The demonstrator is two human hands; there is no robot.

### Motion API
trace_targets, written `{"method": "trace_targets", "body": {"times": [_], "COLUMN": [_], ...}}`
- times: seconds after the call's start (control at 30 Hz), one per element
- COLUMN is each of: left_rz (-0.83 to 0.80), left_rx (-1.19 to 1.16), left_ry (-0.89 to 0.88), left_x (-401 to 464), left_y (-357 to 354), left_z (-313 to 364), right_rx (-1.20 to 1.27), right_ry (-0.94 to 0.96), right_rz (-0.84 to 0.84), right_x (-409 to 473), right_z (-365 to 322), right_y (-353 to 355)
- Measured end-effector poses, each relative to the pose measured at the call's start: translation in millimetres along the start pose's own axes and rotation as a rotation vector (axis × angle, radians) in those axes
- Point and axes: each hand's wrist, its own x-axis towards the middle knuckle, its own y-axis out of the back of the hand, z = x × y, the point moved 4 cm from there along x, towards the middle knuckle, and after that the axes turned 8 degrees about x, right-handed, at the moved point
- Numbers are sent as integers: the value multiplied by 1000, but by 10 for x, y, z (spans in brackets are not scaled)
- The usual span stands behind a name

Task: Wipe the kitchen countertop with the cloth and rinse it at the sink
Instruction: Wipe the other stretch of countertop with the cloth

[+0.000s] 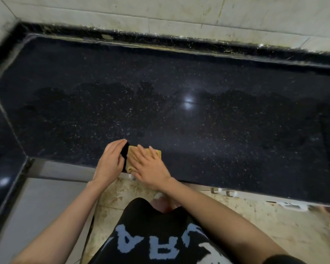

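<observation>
A folded tan cloth (131,159) lies on the black speckled table (179,115), right at the near edge and a little left of the middle of the view. The right hand (151,168) lies flat on top of it, palm down, fingers spread and stretched toward the far left, pressing the cloth to the stone rather than gripping it. The left hand (111,161) is just beside the cloth's left edge, standing on its side with the fingers loosely curved and close together; it seems to hold nothing, and a dark gap shows between it and the cloth. The table's surface shows a broad wet, darker patch with a ragged far border, and a bright light reflection right of centre. Beyond the far edge rises a pale tiled wall (179,18) with grimy streaks. Below the near edge, a stained tiled floor (255,221) and the person's black shirt (156,235) with pale blue letters are visible.
</observation>
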Motion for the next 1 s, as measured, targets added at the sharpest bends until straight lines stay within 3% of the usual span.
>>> {"method": "trace_targets", "body": {"times": [0.1, 0.2, 0.33, 0.53, 0.7, 0.8, 0.93, 1.0], "left_rz": [-10, 7, 28, 70, 44, 25, 14, 27], "left_rx": [-8, -31, -34, -9, -11, -23, -41, -46], "left_ry": [30, 72, 103, 94, 101, 109, 125, 144], "left_x": [-29, -80, -116, -75, -46, -45, -68, -76], "left_y": [4, 7, 50, 149, 94, 18, -19, 15], "left_z": [-93, -159, -245, -346, -239, -155, -128, -158], "right_rx": [-85, -80, -7, -9, -30, -2, 35, 162], "right_ry": [61, -53, -165, 103, 205, 23, -524, -740], "right_rz": [13, 113, 122, -60, -67, -4, 158, 151], "right_x": [-206, -509, -305, 372, 375, 281, 200, 239], "right_z": [375, 811, 511, -278, -93, 610, 1973, 2374], "right_y": [34, 92, 76, -7, 20, 233, 639, 748]}}
